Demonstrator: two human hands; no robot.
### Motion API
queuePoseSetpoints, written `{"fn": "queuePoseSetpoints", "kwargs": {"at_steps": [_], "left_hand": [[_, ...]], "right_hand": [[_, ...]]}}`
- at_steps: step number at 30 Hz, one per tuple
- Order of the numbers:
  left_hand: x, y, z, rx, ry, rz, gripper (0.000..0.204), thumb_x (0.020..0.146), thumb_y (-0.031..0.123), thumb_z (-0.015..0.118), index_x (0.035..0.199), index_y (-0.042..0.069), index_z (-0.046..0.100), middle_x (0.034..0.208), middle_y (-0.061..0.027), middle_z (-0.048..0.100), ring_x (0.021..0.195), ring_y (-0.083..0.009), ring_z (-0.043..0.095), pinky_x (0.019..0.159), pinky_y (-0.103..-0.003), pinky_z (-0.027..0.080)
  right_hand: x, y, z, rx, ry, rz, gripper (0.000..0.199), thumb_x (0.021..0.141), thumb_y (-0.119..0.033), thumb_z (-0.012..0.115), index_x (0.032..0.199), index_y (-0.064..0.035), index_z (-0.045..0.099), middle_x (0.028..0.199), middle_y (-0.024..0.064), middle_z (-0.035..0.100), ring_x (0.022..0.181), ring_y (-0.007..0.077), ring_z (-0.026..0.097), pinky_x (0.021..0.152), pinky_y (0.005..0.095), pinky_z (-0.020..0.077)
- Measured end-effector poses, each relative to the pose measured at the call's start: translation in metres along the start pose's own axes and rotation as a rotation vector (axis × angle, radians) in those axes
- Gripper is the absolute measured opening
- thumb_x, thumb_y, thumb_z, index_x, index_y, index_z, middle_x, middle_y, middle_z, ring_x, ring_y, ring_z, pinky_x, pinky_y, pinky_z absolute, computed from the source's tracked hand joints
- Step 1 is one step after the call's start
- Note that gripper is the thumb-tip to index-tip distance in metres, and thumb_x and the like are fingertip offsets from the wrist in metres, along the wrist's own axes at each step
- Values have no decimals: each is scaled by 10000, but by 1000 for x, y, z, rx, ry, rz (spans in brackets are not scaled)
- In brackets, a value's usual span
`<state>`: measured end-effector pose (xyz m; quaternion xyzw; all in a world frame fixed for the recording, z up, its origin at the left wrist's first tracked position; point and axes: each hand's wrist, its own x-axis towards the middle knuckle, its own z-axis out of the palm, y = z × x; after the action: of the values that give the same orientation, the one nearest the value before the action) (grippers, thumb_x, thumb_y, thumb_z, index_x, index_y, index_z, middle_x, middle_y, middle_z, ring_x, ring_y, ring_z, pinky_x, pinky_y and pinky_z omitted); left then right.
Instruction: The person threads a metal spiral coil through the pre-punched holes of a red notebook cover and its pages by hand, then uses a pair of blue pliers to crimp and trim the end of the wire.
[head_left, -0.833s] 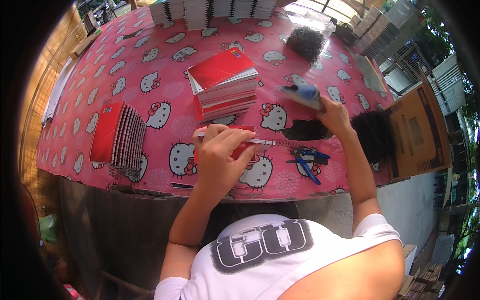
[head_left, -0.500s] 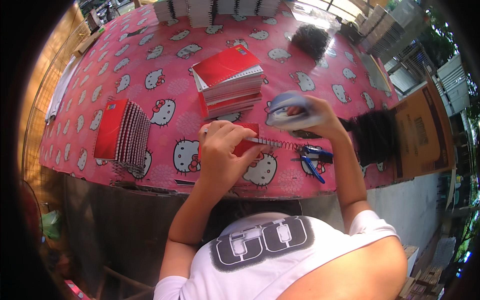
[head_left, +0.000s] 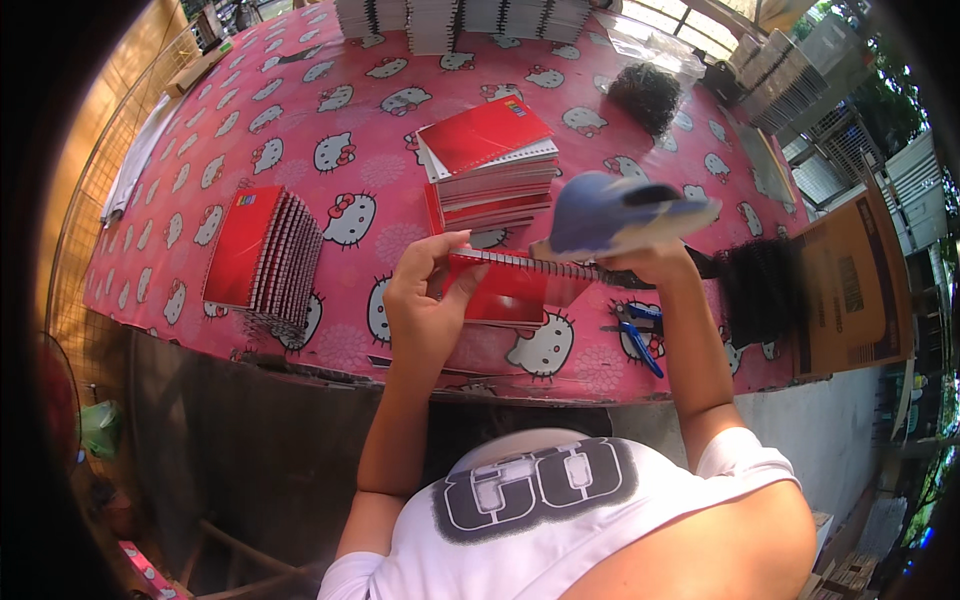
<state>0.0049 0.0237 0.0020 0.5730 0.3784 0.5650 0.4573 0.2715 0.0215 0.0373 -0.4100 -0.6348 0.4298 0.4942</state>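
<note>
Counter (head_left: 300,130): pink cartoon-cat cloth.
On it: red notebook stack (head_left: 490,165); leaning notebook row (head_left: 265,255); blue-handled pliers (head_left: 640,335); black coil heaps (head_left: 648,95).

We see our left hand (head_left: 425,300) gripping a red spiral notebook (head_left: 510,288) while our right hand (head_left: 650,262) lifts a blue tool (head_left: 620,212) above the pink table (head_left: 300,110).

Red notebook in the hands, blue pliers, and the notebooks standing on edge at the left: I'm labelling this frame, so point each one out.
Red notebook (head_left: 505,292), head view, on its red cover.
Blue pliers (head_left: 640,335), head view, on a blue handle.
Notebooks standing on edge (head_left: 262,255), head view, on the front red cover.
</note>
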Motion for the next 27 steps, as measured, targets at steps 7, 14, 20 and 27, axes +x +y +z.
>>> {"fn": "queuePoseSetpoints", "kwargs": {"at_steps": [7, 14, 20, 27], "left_hand": [[-3, -8, -8, -261, 10, -72, 242, 828, -58, 699, 1066, -23, 678, 998, -71, 690, 902, -112, 639, 812, -243, 532], [0, -5, -12, -314, -22, -66, 205, 827, -54, 703, 1026, -17, 669, 946, -60, 679, 860, -99, 633, 777, -238, 538], [6, -16, -9, -479, -42, -102, 208, 816, -41, 720, 1008, 2, 655, 959, -70, 675, 866, -117, 642, 803, -235, 533], [8, -24, -1, -532, -15, -76, 205, 813, -74, 705, 995, -1, 649, 1051, -104, 666, 991, -172, 640, 834, -266, 543]], "right_hand": [[17, -3, 13, -254, -88, 45, 422, 671, 39, 718, 1083, -12, 646, 906, 23, 676, 843, 69, 574, 733, 272, 517], [-17, 13, -27, -915, 477, 36, 390, 714, -44, 732, 1089, -15, 630, 978, 102, 678, 851, 196, 647, 759, 312, 516], [-65, 40, -43, -1233, 495, -83, 480, 713, -213, 804, 1119, -21, 635, 1136, 150, 639, 1019, 291, 637, 861, 430, 503], [-89, 1, 2, -841, 385, 208, 341, 763, -189, 786, 1032, -13, 670, 1077, 126, 641, 884, 231, 649, 736, 323, 518]]}}
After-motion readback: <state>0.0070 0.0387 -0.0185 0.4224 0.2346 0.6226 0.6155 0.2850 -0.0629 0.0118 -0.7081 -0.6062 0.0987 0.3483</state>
